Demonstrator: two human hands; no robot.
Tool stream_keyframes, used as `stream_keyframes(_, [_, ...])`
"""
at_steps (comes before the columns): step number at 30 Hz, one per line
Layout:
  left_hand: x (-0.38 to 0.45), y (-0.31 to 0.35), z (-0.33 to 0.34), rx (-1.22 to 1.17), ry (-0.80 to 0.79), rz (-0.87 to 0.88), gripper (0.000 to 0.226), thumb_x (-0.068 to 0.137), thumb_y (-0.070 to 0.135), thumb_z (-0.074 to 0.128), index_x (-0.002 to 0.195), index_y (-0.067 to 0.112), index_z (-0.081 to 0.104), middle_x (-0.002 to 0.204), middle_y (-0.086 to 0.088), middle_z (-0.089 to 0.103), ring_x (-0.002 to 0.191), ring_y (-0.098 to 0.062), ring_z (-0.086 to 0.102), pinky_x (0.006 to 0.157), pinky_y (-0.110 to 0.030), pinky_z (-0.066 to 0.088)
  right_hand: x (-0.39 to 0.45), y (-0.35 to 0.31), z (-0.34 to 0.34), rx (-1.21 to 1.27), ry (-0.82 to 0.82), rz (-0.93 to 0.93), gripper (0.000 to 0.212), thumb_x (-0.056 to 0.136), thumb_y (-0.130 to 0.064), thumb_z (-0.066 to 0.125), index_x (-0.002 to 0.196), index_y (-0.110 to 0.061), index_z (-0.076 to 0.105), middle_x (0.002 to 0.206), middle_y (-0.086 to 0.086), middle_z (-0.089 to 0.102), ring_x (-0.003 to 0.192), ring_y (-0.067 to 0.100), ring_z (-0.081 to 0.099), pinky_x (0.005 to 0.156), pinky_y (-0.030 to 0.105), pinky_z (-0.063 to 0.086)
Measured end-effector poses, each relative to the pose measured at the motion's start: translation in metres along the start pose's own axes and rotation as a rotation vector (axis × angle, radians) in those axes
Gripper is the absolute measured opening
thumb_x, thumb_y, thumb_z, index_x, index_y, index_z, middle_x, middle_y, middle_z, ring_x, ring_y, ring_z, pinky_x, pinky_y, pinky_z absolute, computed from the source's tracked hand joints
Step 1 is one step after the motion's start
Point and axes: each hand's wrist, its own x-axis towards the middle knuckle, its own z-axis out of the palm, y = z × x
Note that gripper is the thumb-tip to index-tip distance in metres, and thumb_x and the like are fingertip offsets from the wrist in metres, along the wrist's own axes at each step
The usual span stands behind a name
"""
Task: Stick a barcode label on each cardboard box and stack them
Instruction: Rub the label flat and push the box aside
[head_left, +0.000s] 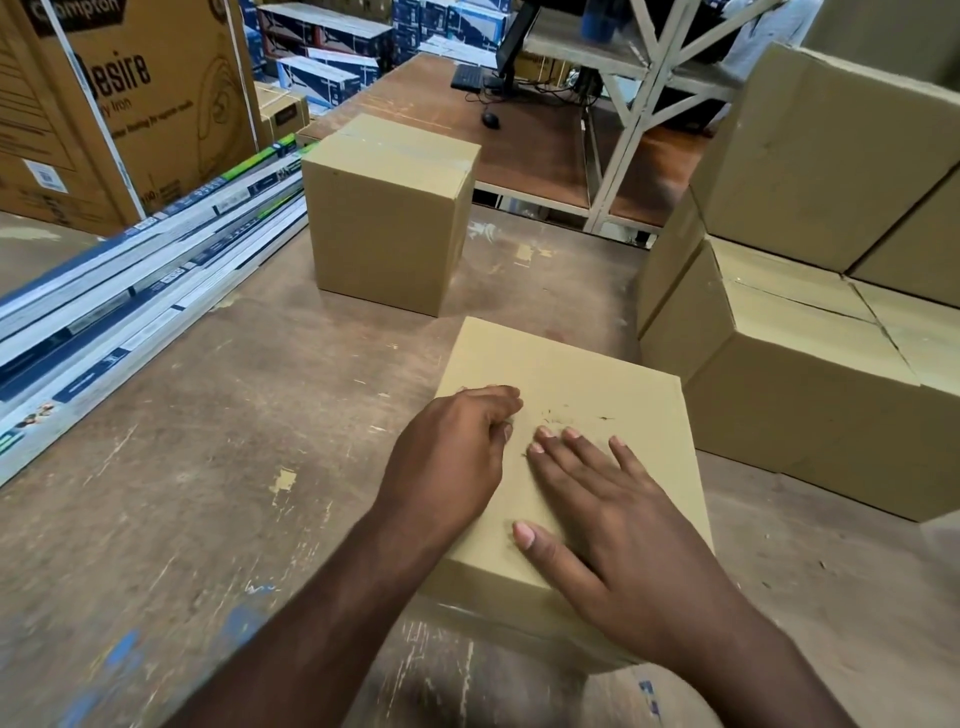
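A plain cardboard box (576, 374) lies on the worn table (208, 467) in front of me. My right hand (618, 525) lies flat on its top face with fingers spread. My left hand (452, 452) rests on the box's left edge with its fingers curled under; whether it holds anything is hidden. No barcode label is visible on this box. A second, taller cardboard box (384, 218) stands upright farther back on the table, its top taped.
A stack of cardboard boxes (810, 332) stands at the right, close to the near box. Long flat product cartons (130, 291) lie along the left of the table. A desk with a keyboard and mouse (491, 120) sits behind.
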Motion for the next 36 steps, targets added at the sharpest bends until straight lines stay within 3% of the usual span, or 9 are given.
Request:
stream_keyframes(4, [0.0,0.0,-0.001,-0.021,0.002,-0.018,0.03,0.095,0.01,0.065,0.122,0.02,0.075,0.131,0.013,0.068,0.121,-0.007,0.063,0.108,-0.023,0.045,-0.019,0.006,-0.001,0.188,0.175,-0.096,0.05,0.107,-0.056,0.036,0.142,-0.032,0.063,0.151,-0.021,0.053,0.148,-0.005,0.035,0.128,0.04,0.023])
stream_keyframes(6, [-0.001,0.001,-0.002,-0.028,0.001,-0.022,0.029,0.095,0.01,0.065,0.122,0.02,0.075,0.131,0.013,0.068,0.121,-0.005,0.063,0.109,-0.021,0.043,-0.02,0.017,-0.006,0.254,0.287,-0.02,0.042,0.105,-0.051,0.043,0.132,-0.033,0.069,0.139,-0.024,0.063,0.137,-0.006,0.05,0.125,0.043,0.031])
stream_keyframes(9, [-0.002,0.003,-0.004,-0.04,0.003,-0.025,0.029,0.096,0.012,0.065,0.122,0.021,0.074,0.13,0.014,0.068,0.121,-0.005,0.062,0.107,-0.025,0.047,-0.007,0.02,-0.012,0.175,0.116,0.156,0.072,0.097,-0.071,0.022,0.162,-0.039,0.029,0.168,-0.023,0.023,0.157,0.001,0.014,0.131,0.043,0.014])
stream_keyframes(12, [-0.003,0.004,-0.005,-0.035,-0.001,-0.014,0.029,0.096,0.011,0.064,0.122,0.021,0.074,0.13,0.012,0.069,0.121,-0.006,0.063,0.105,-0.027,0.048,0.006,0.012,-0.006,0.05,-0.053,0.176,0.084,0.091,-0.083,0.001,0.164,-0.042,0.001,0.168,-0.023,-0.02,0.154,0.005,-0.026,0.129,0.046,-0.009])
stream_keyframes(18, [-0.003,0.004,-0.004,-0.022,0.021,-0.022,0.03,0.096,0.012,0.065,0.123,0.021,0.074,0.13,0.013,0.069,0.121,-0.006,0.063,0.105,-0.026,0.048,-0.004,0.003,-0.01,-0.156,-0.03,0.127,0.091,0.091,-0.087,0.0,0.162,-0.038,0.029,0.173,-0.013,-0.002,0.159,0.015,-0.018,0.128,0.05,-0.009])
stream_keyframes(24, [-0.003,0.003,-0.005,0.016,-0.014,0.005,0.029,0.097,0.011,0.062,0.122,0.022,0.075,0.13,0.013,0.069,0.122,-0.005,0.061,0.102,-0.016,0.042,0.011,-0.008,-0.017,-0.19,-0.006,0.21,0.09,0.088,-0.081,-0.015,0.162,-0.045,0.022,0.171,-0.012,-0.019,0.154,0.019,-0.032,0.125,0.055,-0.015])
stream_keyframes(27, [-0.003,0.002,-0.006,-0.062,0.013,-0.038,0.028,0.097,0.012,0.065,0.121,0.022,0.075,0.129,0.014,0.069,0.121,-0.002,0.061,0.103,-0.015,0.043,0.008,-0.01,-0.009,-0.206,-0.005,0.154,0.091,0.095,-0.08,-0.006,0.164,-0.03,0.027,0.174,-0.007,0.003,0.159,0.02,-0.02,0.127,0.057,-0.009])
stream_keyframes(32, [0.0,0.002,-0.002,-0.114,-0.02,-0.034,0.026,0.096,0.013,0.066,0.118,0.023,0.077,0.124,0.017,0.071,0.118,0.002,0.062,0.105,-0.018,0.046,-0.015,-0.002,-0.01,-0.222,0.042,0.06,0.077,0.105,-0.071,0.016,0.148,-0.022,0.058,0.155,-0.007,0.052,0.156,0.021,0.028,0.127,0.06,0.014])
stream_keyframes(36, [0.001,0.002,0.0,-0.037,-0.037,0.018,0.027,0.097,0.011,0.063,0.117,0.022,0.077,0.125,0.017,0.071,0.116,-0.001,0.063,0.1,-0.021,0.048,-0.029,0.006,-0.014,-0.198,0.058,0.028,0.062,0.108,-0.063,0.019,0.144,-0.035,0.06,0.149,-0.021,0.054,0.153,0.017,0.034,0.126,0.061,0.016])
